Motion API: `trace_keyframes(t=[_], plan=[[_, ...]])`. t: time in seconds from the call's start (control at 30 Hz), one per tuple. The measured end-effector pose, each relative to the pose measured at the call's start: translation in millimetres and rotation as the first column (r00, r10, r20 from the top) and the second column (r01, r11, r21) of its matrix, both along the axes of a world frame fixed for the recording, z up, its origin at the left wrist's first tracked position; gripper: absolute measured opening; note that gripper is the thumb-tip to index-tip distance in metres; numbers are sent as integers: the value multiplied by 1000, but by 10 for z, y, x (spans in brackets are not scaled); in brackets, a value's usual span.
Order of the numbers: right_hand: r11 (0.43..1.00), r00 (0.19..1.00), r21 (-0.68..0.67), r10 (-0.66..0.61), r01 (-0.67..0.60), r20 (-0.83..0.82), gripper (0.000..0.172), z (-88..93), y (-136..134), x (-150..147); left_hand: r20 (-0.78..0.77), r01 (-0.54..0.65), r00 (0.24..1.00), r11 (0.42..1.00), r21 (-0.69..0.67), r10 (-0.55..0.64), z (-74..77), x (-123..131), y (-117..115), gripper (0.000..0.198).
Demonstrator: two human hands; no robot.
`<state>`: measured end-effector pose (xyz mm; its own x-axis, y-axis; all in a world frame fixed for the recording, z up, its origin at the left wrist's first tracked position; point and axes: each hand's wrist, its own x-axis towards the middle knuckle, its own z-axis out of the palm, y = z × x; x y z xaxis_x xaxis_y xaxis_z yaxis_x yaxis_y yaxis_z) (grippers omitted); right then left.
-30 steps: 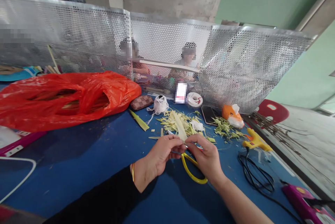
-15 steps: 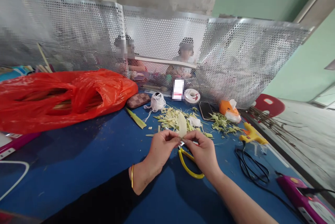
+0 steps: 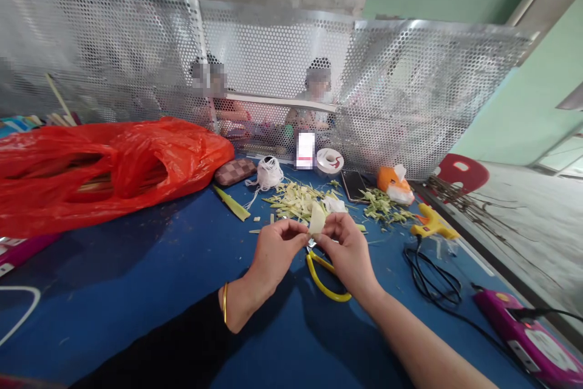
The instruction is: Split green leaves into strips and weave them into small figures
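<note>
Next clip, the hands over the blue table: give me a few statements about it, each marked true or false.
1. The left hand and the right hand pinch a pale leaf strip between them. True.
2. The yellow-handled scissors are held in the right hand. False: they lie on the blue table, under the hands.
3. A red plastic bag lies on the table's left side. True.
4. The yellow glue gun lies left of the hands. False: it lies to their right.
5. A gold bangle sits on the left wrist. True.
</note>
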<state>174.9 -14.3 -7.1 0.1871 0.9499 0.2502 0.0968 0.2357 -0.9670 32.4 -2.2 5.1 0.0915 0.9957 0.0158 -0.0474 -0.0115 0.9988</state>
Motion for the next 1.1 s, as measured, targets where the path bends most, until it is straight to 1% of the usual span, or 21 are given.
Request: trace_keyframes(t=[0.13, 0.23, 0.33, 0.47, 0.53, 0.6, 0.7, 0.77, 0.83, 1.0, 1.1], plan=[[999, 999, -20, 41, -42, -29, 29, 5, 12, 14, -29, 54, 998, 996, 64, -53, 28, -10, 0, 10], [999, 998, 6, 53, -53, -28, 27, 11, 17, 20, -23, 81, 997, 995, 62, -80, 64, -13, 12, 9], [998, 998, 41, 40, -42, 46, 19, -4, 17, 27, 44, 70, 997, 997, -41, -68, 84, -19, 35, 9], [989, 971, 143, 3, -38, 237, 10, -9, -7, 38, 176, 60, 984, 971, -231, -19, 74, -33, 57, 13], [973, 949, 223, -7, -67, 314, 7, 6, -26, 42, 226, 78, 974, 959, -273, -15, 64, -40, 57, 13], [949, 928, 297, -12, -106, 371, 7, 24, -42, 43, 267, 92, 964, 950, -297, -10, 61, -44, 49, 14], [926, 913, 351, -19, -137, 408, 11, 39, -52, 40, 304, 104, 953, 940, -324, -1, 66, -43, 32, 16], [928, 918, 348, -16, -134, 396, 13, 39, -47, 39, 306, 104, 952, 941, -321, -1, 70, -35, 21, 16], [936, 929, 330, -7, -124, 370, 13, 34, -35, 40, 297, 93, 955, 953, -287, -4, 69, -20, 12, 15], [965, 949, 243, 18, -99, 314, 13, 28, -20, 37, 249, 24, 968, 989, -146, 13, 49, 15, 7, 11], [983, 970, 179, 4, -50, 244, 11, 40, -44, 11, 195, -1, 981, 997, -77, 16, 40, 15, 10, 10]])
